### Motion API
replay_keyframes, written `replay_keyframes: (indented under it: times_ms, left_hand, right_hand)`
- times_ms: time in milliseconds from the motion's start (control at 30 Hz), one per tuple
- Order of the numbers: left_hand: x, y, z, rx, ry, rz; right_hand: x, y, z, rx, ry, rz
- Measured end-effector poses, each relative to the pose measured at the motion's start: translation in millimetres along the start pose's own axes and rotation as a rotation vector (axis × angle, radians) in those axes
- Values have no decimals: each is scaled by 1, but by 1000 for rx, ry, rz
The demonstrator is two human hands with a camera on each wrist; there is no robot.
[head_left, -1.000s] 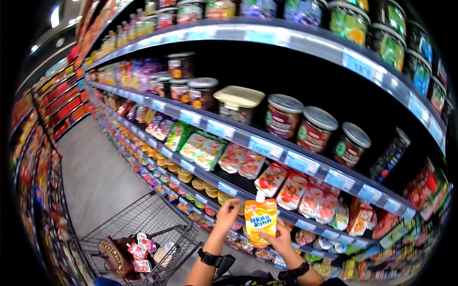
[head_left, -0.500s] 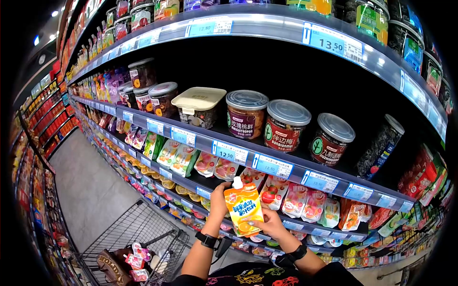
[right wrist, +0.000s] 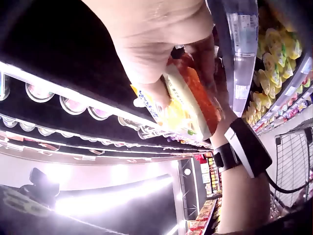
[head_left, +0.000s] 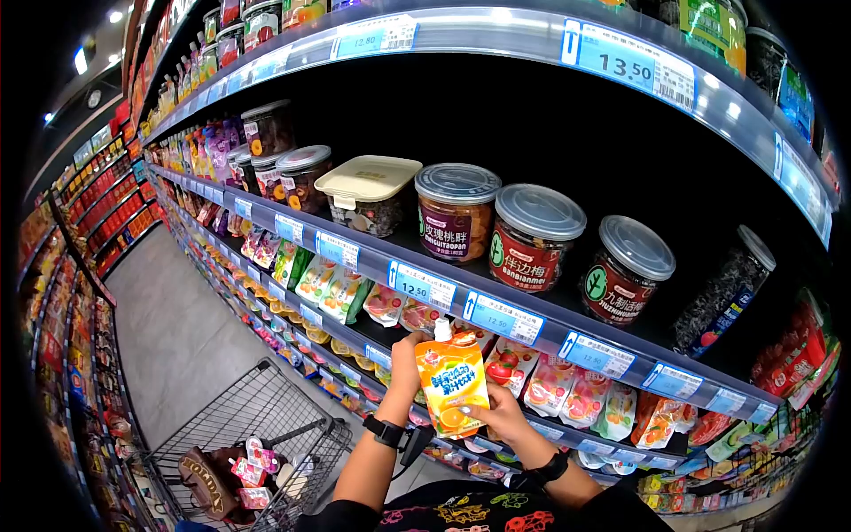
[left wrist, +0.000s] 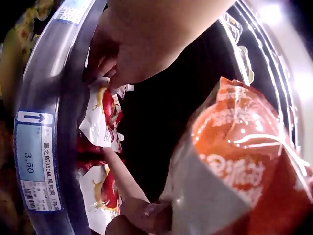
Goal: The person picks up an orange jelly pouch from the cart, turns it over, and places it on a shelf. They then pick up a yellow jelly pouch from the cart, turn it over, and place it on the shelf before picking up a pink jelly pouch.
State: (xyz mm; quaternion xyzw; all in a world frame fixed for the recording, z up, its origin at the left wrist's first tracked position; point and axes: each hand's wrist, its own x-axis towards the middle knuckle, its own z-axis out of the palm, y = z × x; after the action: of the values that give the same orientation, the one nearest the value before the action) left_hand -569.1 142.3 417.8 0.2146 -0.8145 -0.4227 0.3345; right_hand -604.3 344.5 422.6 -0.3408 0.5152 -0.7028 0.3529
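Note:
An orange and yellow spouted juice pouch is upright in front of the shelf, its white spout on top and its printed front facing me. My right hand pinches its lower right side, with the thumb across the front. The left hand is beside the pouch's left edge, which partly covers its fingers. In the left wrist view, that hand has loosely bent fingers, apart from the juice pouch, and overlaps white pouches with red fruit on the shelf.
Lidded jars of dried fruit stand on the shelf above, behind its price-tag edge. Pink fruit pouches line the shelf below. A wire cart at lower left holds a brown bag and several small packages.
Since a second ago my left hand has come in to the pouch's left edge, and both hands and the pouch are slightly higher. In the last half second the pouch has barely moved.

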Motion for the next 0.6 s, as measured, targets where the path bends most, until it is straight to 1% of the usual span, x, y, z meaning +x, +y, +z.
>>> replay_keyframes:
  times_ms: [33, 133, 167, 233, 267, 333, 367, 433, 467, 500, 533, 600]
  left_hand:
    - [1, 0, -1, 13, -9, 0]
    - [5, -13, 2, 87, 44, 110]
    - [6, -16, 4, 32, 37, 54]
    - [5, -3, 2, -79, 27, -64]
    - [1, 5, -1, -83, -7, -103]
    - [0, 14, -1, -48, -21, -100]
    - [-2, 15, -1, -31, -29, -98]
    - [-3, 3, 7, 11, 9, -25]
    - [-5, -1, 10, 7, 23, -4]
    - [-5, -2, 11, 2, 37, 19]
    - [-5, -5, 10, 68, -1, 44]
    - [-7, 4, 3, 48, 0, 30]
  right_hand:
    - [0, -1, 0, 15, -5, 11]
    - [0, -6, -3, 83, 8, 35]
    - [-1, -7, -3, 122, 30, 40]
    - [-1, -10, -3, 189, 72, 31]
    - [-1, -10, -3, 220, 95, 19]
    - [-2, -7, -5, 278, 110, 19]
    - [-2, -8, -3, 179, 134, -27]
    - [1, -12, -1, -22, 179, -126]
    - [4, -1, -9, -257, 192, -286]
    - [4, -2, -9, -328, 183, -320]
    - [4, -4, -7, -399, 173, -355]
    - [1, -17, 2, -585, 141, -442]
